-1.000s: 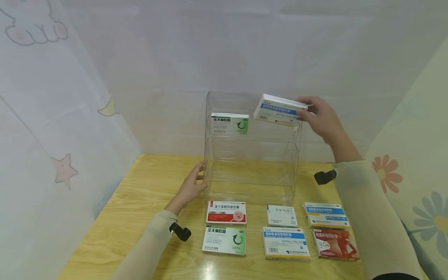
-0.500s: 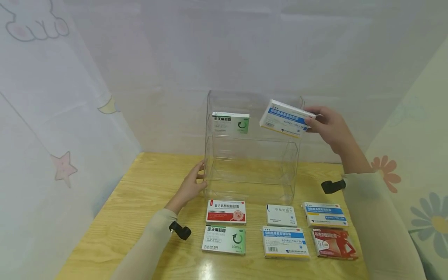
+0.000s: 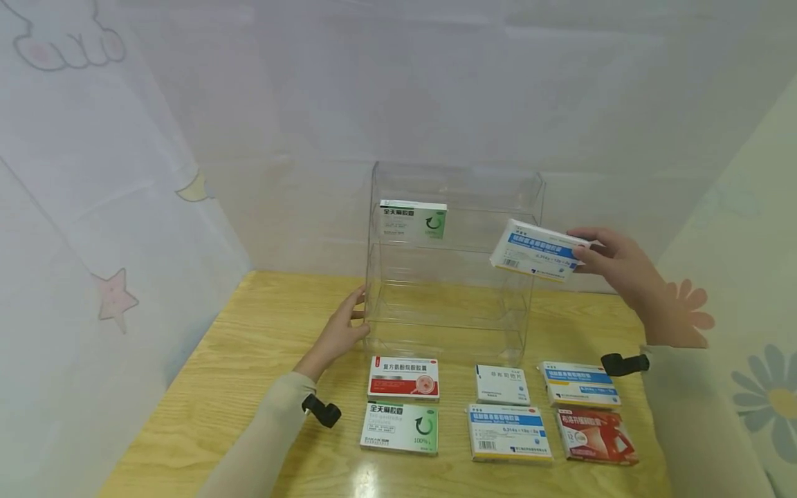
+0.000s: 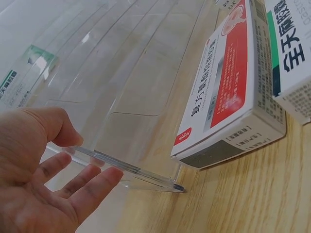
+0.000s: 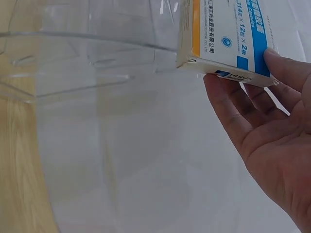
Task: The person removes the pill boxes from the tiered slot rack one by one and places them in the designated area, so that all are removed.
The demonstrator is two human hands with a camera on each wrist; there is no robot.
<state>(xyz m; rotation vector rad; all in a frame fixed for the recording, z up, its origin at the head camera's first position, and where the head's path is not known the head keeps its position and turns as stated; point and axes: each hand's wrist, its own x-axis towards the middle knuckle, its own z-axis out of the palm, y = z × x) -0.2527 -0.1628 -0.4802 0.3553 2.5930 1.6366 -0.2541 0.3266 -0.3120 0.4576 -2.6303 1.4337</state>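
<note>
My right hand [image 3: 623, 266] pinches one end of a white-and-blue medicine box [image 3: 538, 252], thumb on the printed face and fingers behind. The box is tilted in the air, overlapping the right side of a clear tiered display rack [image 3: 451, 325]. In the right wrist view the box [image 5: 226, 36] shows its yellow-edged side near the rack's transparent edge. My left hand [image 3: 339, 332] holds the rack's left side panel, thumb and fingers on either side of its edge [image 4: 121, 165]. A green-and-white medicine box [image 3: 412, 220] stands on the rack's top tier, at the left.
In front of the rack lie a red-and-white box [image 3: 403, 378], a green box [image 3: 398, 427], a small white box [image 3: 501, 384], two blue-and-white boxes [image 3: 509, 434] [image 3: 580, 384] and a red box [image 3: 598, 436]. Cloth-covered walls [image 3: 299, 228] enclose the wooden table [image 3: 205, 387].
My right hand has brought the blue-and-white box down and to the right, away from the rack's top tier. The left hand stays at the rack's side.
</note>
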